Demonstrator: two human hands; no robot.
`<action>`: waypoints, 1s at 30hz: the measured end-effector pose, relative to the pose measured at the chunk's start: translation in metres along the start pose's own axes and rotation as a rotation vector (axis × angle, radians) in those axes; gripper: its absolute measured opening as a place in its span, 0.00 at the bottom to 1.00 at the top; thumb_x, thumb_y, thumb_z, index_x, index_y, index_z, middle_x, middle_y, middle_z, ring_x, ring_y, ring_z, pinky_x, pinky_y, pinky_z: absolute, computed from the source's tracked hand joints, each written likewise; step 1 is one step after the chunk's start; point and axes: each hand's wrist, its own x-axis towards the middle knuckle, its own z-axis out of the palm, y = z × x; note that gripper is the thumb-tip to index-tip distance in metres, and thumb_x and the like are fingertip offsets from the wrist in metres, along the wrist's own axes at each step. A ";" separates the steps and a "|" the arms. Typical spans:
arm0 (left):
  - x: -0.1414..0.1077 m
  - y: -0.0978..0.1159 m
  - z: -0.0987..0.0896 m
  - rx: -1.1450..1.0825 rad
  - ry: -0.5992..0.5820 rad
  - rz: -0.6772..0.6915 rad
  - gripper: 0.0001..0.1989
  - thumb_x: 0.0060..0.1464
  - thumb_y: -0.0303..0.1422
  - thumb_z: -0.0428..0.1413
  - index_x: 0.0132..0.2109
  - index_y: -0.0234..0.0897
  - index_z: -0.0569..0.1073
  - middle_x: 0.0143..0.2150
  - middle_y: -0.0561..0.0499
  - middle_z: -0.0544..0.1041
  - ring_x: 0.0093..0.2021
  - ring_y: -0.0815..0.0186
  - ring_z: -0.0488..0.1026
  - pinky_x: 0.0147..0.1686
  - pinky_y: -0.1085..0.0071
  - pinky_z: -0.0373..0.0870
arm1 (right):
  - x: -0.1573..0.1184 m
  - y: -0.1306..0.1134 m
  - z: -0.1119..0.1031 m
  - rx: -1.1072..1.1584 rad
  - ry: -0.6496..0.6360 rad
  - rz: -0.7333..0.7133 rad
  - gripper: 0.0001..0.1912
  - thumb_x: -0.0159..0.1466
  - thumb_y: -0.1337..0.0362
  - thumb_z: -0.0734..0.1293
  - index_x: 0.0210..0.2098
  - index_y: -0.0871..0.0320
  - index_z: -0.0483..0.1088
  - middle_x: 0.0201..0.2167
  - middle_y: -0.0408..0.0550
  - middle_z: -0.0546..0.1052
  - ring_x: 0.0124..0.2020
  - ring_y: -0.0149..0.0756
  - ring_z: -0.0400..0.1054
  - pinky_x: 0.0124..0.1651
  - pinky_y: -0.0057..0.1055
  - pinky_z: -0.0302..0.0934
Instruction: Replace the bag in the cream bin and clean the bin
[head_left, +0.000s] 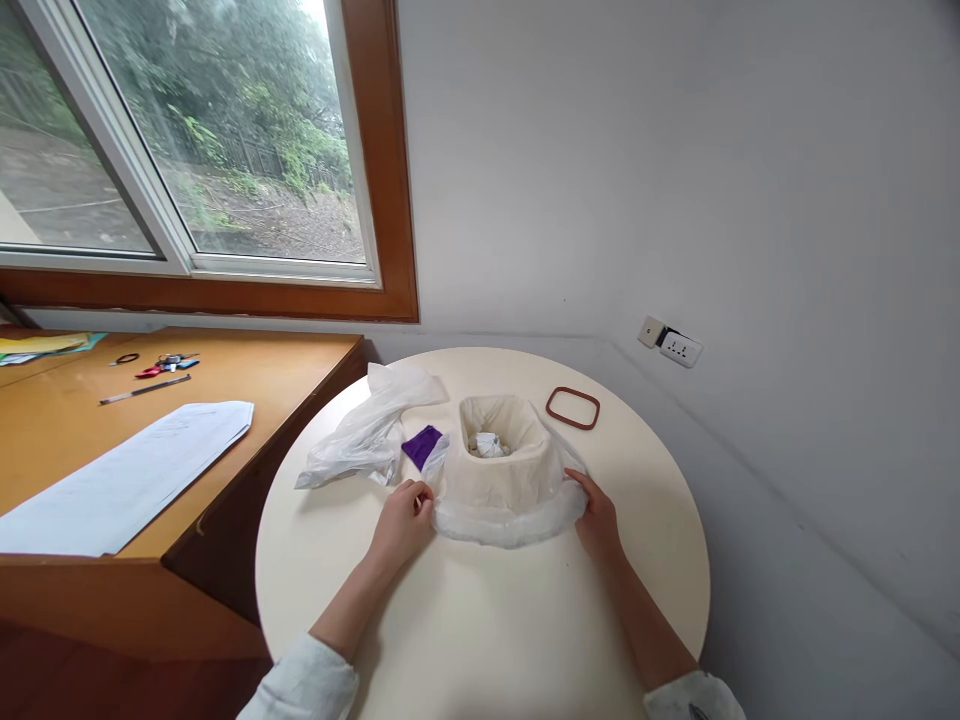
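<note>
A cream-coloured bin stands upright on the round table, lined with a thin white plastic bag whose edge is folded down around the outside. Crumpled white paper lies inside. My left hand pinches the bag's edge at the left of the bin. At the right side my right hand has its fingers closed on the same bag edge. Beside the bin, on the left, lie a purple piece, its kind unclear, and another loose white plastic bag.
A brown rounded frame rests on the round white table, behind and right of the bin. The wooden desk on the left carries papers, a pen and keys. A wall with a socket stands behind.
</note>
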 end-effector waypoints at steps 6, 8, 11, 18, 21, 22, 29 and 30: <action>0.000 0.003 -0.001 -0.041 0.034 0.000 0.07 0.46 0.27 0.44 0.25 0.37 0.65 0.25 0.53 0.66 0.26 0.67 0.63 0.28 0.72 0.60 | -0.003 -0.007 0.001 0.011 -0.006 0.008 0.22 0.51 0.67 0.61 0.45 0.54 0.69 0.44 0.48 0.75 0.46 0.41 0.68 0.49 0.37 0.63; 0.000 0.003 -0.002 -0.052 0.035 0.004 0.07 0.46 0.27 0.44 0.25 0.38 0.64 0.25 0.53 0.65 0.26 0.68 0.62 0.28 0.72 0.59 | -0.003 -0.007 0.001 0.005 0.020 -0.021 0.23 0.52 0.67 0.60 0.48 0.53 0.67 0.47 0.48 0.72 0.48 0.41 0.66 0.49 0.37 0.62; 0.000 0.004 -0.003 -0.064 0.033 0.009 0.07 0.48 0.27 0.43 0.24 0.38 0.61 0.25 0.54 0.63 0.26 0.68 0.61 0.28 0.73 0.59 | 0.006 -0.002 -0.003 -0.086 0.144 -0.085 0.26 0.53 0.69 0.56 0.52 0.53 0.62 0.52 0.49 0.66 0.53 0.38 0.61 0.48 0.34 0.63; 0.002 0.000 0.000 -0.075 0.000 0.031 0.09 0.50 0.28 0.42 0.23 0.39 0.56 0.22 0.56 0.59 0.24 0.69 0.59 0.27 0.73 0.56 | 0.078 0.024 -0.008 -0.487 0.202 -0.082 0.30 0.56 0.70 0.52 0.58 0.62 0.54 0.56 0.57 0.60 0.59 0.44 0.51 0.58 0.44 0.49; 0.005 -0.003 0.001 -0.071 -0.012 0.033 0.09 0.50 0.29 0.42 0.23 0.39 0.55 0.22 0.56 0.59 0.24 0.69 0.58 0.27 0.73 0.56 | 0.107 0.032 0.003 -0.592 0.123 -0.075 0.28 0.60 0.66 0.53 0.60 0.62 0.52 0.60 0.59 0.57 0.62 0.47 0.47 0.59 0.45 0.44; 0.006 -0.004 0.002 -0.069 -0.015 0.030 0.09 0.51 0.29 0.42 0.23 0.39 0.55 0.22 0.56 0.59 0.24 0.69 0.58 0.27 0.73 0.56 | 0.114 0.034 0.007 -0.622 0.102 -0.071 0.28 0.61 0.64 0.53 0.60 0.62 0.52 0.60 0.60 0.55 0.62 0.48 0.45 0.60 0.46 0.42; 0.009 -0.005 0.002 -0.069 -0.017 0.033 0.09 0.50 0.28 0.42 0.23 0.39 0.55 0.23 0.56 0.59 0.25 0.68 0.59 0.27 0.73 0.56 | 0.142 0.040 0.024 -0.749 -0.044 -0.070 0.25 0.64 0.61 0.51 0.59 0.64 0.56 0.61 0.64 0.54 0.62 0.50 0.45 0.60 0.51 0.35; 0.009 -0.005 0.002 -0.068 -0.019 0.033 0.09 0.50 0.28 0.42 0.23 0.39 0.55 0.23 0.56 0.59 0.25 0.68 0.59 0.27 0.73 0.56 | 0.144 0.039 0.027 -0.756 -0.073 -0.081 0.25 0.65 0.61 0.51 0.59 0.62 0.56 0.61 0.62 0.55 0.62 0.49 0.46 0.60 0.50 0.34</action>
